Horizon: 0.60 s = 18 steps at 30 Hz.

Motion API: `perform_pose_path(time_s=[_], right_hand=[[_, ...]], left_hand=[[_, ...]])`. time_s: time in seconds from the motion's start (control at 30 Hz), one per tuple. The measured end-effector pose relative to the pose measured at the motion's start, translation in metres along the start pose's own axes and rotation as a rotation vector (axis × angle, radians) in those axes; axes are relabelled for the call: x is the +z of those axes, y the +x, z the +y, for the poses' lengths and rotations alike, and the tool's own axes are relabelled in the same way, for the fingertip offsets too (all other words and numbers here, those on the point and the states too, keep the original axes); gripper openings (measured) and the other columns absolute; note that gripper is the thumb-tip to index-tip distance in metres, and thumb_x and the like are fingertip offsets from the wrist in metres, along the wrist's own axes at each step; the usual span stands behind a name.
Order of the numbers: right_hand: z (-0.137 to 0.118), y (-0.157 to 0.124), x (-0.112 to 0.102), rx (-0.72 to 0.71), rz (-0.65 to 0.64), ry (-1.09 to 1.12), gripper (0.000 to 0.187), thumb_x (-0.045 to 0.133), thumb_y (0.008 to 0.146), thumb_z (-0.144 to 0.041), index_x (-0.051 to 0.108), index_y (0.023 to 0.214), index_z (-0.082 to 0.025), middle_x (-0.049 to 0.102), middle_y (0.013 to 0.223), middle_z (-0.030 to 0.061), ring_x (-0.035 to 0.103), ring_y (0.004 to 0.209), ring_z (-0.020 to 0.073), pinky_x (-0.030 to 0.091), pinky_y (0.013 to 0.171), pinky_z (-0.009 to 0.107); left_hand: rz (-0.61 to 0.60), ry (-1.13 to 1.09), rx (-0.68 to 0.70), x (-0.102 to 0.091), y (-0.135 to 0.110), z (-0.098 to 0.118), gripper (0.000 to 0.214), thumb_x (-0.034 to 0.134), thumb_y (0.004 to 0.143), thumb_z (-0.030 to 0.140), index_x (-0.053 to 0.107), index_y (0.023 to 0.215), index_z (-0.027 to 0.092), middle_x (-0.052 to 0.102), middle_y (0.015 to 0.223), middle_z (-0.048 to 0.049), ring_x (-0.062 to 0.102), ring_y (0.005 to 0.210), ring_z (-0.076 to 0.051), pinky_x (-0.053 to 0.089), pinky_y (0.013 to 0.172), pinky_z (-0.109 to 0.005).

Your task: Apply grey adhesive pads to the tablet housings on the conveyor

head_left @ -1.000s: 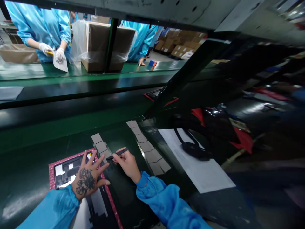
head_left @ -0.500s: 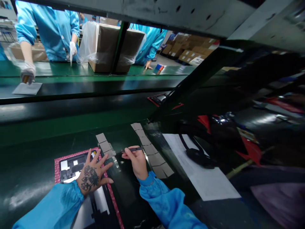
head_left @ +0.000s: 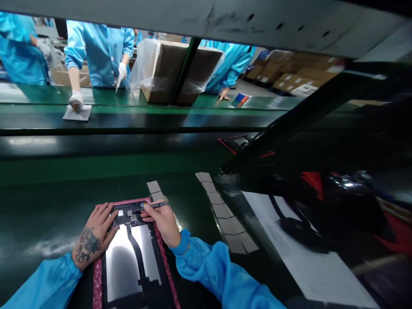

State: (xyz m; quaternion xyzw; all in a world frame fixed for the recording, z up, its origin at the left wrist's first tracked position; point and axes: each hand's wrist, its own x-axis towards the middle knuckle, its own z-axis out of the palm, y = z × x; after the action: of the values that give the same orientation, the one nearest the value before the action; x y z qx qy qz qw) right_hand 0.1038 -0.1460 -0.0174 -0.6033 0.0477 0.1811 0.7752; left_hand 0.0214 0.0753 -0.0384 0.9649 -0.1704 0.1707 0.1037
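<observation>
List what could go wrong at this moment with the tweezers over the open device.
The right hand holds the tweezers tip-down over the small parts of the open device; a slip could scratch them. The left hand steadies only the pink tray edge, so the tray might shift.

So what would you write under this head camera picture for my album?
Right hand holds dark tweezers over an open device in a pink tray; left hand steadies its edge.

A dark green desk point(head_left: 48, 201) faced a conveyor point(head_left: 161, 116); beyond, blue-coated workers point(head_left: 99, 51) stood by stacked cardboard boxes point(head_left: 289, 75).
</observation>
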Motion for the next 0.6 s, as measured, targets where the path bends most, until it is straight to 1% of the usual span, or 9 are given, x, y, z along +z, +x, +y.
perform_pose_path(time_s=[0.1,0.27,0.4,0.53,0.6], right_hand=[[0.015,0.002,0.013,-0.046,-0.024,-0.031,0.052,0.08,0.059,-0.058,0.053,0.076,-0.017,0.066,0.065,0.0015,0.068,0.061,0.0179,0.058,0.054,0.024],[0.029,0.001,0.016,-0.107,-0.003,-0.105,0.048,0.078,0.065,-0.057,0.053,0.077,-0.017,0.066,0.064,0.0019,0.068,0.06,0.0177,0.058,0.056,0.025],[0.031,-0.002,0.015,-0.093,0.027,-0.136,0.046,0.078,0.066,-0.055,0.053,0.077,-0.018,0.066,0.065,0.0017,0.068,0.061,0.0187,0.058,0.056,0.027],[0.029,-0.004,0.014,-0.098,0.007,-0.179,0.039,0.075,0.072,-0.05,0.054,0.079,-0.018,0.067,0.068,0.0019,0.069,0.065,0.0186,0.058,0.061,0.028],[0.028,-0.004,0.014,-0.102,0.002,-0.184,0.037,0.074,0.073,-0.049,0.054,0.079,-0.018,0.067,0.068,0.0017,0.069,0.066,0.0188,0.059,0.061,0.028]], left_hand=[[0.025,-0.016,-0.03,0.009,-0.006,0.006,0.043,0.039,0.096,0.038,0.056,0.127,0.012,0.047,0.136,-0.0136,0.04,0.129,-0.031,0.035,0.105,-0.053],[-0.012,-0.044,-0.063,0.005,-0.004,0.014,0.045,0.043,0.095,0.035,0.052,0.13,0.01,0.047,0.137,-0.014,0.041,0.129,-0.03,0.034,0.107,-0.052],[-0.062,-0.069,-0.094,0.0,-0.004,0.018,0.043,0.043,0.094,0.035,0.054,0.129,0.011,0.046,0.138,-0.0134,0.039,0.13,-0.03,0.032,0.108,-0.052],[-0.098,-0.068,-0.093,-0.003,-0.002,0.021,0.044,0.041,0.095,0.035,0.053,0.13,0.01,0.046,0.138,-0.0142,0.038,0.13,-0.03,0.033,0.108,-0.053],[-0.106,-0.064,-0.091,-0.003,-0.002,0.021,0.045,0.041,0.095,0.034,0.053,0.13,0.009,0.045,0.138,-0.0145,0.037,0.131,-0.031,0.033,0.108,-0.054]])
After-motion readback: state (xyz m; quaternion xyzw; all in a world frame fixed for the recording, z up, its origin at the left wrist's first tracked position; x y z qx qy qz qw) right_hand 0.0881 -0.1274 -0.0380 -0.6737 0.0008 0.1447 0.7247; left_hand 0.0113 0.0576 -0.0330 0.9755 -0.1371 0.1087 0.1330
